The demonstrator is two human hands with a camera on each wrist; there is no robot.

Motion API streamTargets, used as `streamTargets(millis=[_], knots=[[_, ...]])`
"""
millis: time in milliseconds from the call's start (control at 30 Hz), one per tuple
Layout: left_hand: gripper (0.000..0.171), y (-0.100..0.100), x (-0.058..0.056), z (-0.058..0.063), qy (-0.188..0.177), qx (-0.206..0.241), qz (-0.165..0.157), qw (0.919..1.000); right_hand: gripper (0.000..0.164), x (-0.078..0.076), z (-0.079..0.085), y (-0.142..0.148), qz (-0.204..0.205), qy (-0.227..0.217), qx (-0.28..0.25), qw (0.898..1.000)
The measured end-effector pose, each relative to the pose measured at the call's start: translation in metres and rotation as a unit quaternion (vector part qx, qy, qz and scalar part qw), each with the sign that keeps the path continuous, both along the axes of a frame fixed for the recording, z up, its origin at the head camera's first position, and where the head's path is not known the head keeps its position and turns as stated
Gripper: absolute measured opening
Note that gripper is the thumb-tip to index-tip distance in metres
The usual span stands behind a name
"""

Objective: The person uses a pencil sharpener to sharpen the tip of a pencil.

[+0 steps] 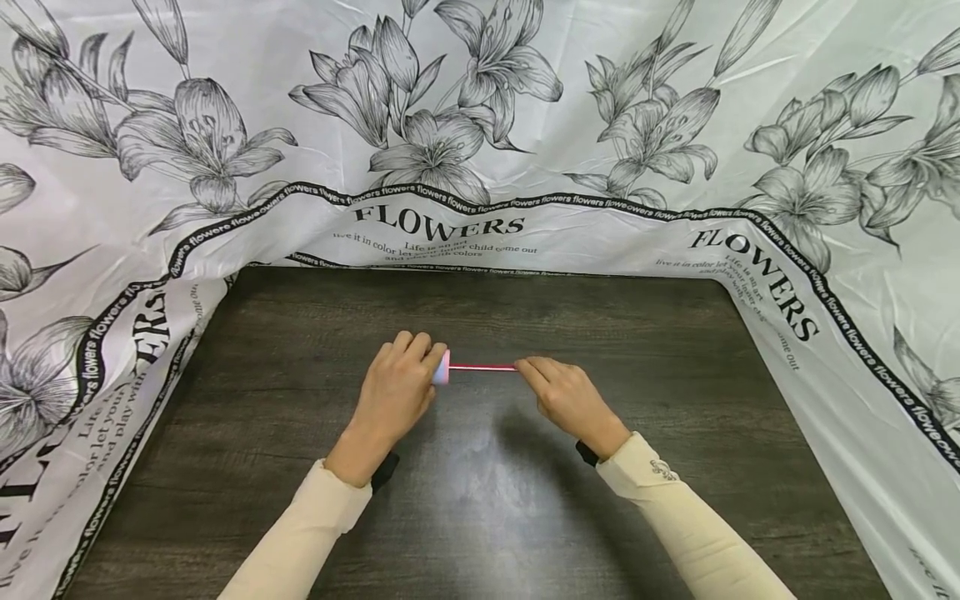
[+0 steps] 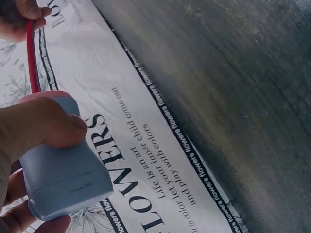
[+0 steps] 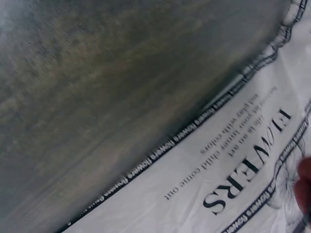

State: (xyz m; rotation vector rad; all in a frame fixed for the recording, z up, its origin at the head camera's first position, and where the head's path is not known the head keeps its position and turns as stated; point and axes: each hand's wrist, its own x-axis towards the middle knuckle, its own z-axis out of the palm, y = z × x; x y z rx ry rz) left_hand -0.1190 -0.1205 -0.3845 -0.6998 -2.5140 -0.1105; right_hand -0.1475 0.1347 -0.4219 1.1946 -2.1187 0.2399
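Note:
In the head view my left hand (image 1: 397,383) grips a small light-blue case (image 1: 438,371) with a pink end. The left wrist view shows my thumb across the front of this smooth blue case (image 2: 68,174) and fingers around its lower end. From the pink end (image 2: 58,93) a narrow red strap (image 1: 483,367) runs straight across to my right hand (image 1: 566,396), which pinches its far end. The strap looks taut, with a pale edge. Both hands are above the table. Only a blurred bit of the right hand (image 3: 303,187) shows in the right wrist view.
A dark wood-grain table (image 1: 300,517) lies beneath the hands. White cloth (image 1: 600,242) printed with black lilies and the word FLOWERS hangs behind the table and along both sides. Dark bands sit at both wrists, under cream sleeves (image 1: 300,525).

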Motion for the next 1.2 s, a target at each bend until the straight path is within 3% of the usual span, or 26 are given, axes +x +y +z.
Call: streamTargets(millis=[100, 233, 333, 400, 500, 600, 700, 900, 1033, 1200], knots=[[0.048, 0.001, 0.000, -0.003, 0.002, -0.010, -0.003, 0.9999, 0.033, -0.001, 0.006, 0.003, 0.007, -0.068, 0.017, 0.998], [0.048, 0.002, 0.000, -0.005, 0.015, -0.010, -0.006, 0.9998, 0.031, -0.003, 0.014, 0.005, 0.016, -0.160, 0.017, 0.987], [0.045, 0.003, -0.001, -0.006, 0.031, -0.009, -0.010, 0.9994, 0.025, -0.004, 0.017, 0.006, 0.019, -0.202, 0.012, 0.979], [0.045, 0.002, -0.001, -0.006, 0.036, -0.009, -0.010, 0.9992, 0.022, -0.004, 0.017, 0.006, 0.017, -0.206, 0.010, 0.978], [0.046, 0.001, -0.001, -0.006, 0.027, -0.007, -0.008, 0.9996, 0.029, -0.004, 0.015, 0.006, 0.001, -0.167, 0.022, 0.986], [0.048, 0.000, -0.001, -0.007, 0.007, 0.001, -0.004, 1.0000, 0.036, -0.004, 0.009, 0.006, -0.008, -0.099, 0.031, 0.995], [0.050, -0.001, -0.001, -0.005, -0.010, 0.014, -0.003, 0.9998, 0.029, -0.004, 0.004, 0.006, 0.003, -0.031, 0.017, 0.999], [0.049, -0.001, 0.000, -0.004, -0.038, 0.033, -0.008, 0.9987, 0.021, -0.006, -0.006, 0.005, 0.023, 0.097, -0.041, 0.994], [0.049, -0.001, 0.000, -0.004, -0.044, 0.033, -0.010, 0.9984, 0.019, -0.006, -0.008, 0.003, 0.024, 0.130, -0.059, 0.989], [0.048, 0.000, 0.000, -0.004, -0.042, 0.029, -0.013, 0.9986, 0.021, -0.004, -0.004, 0.001, 0.015, 0.115, -0.058, 0.992]])
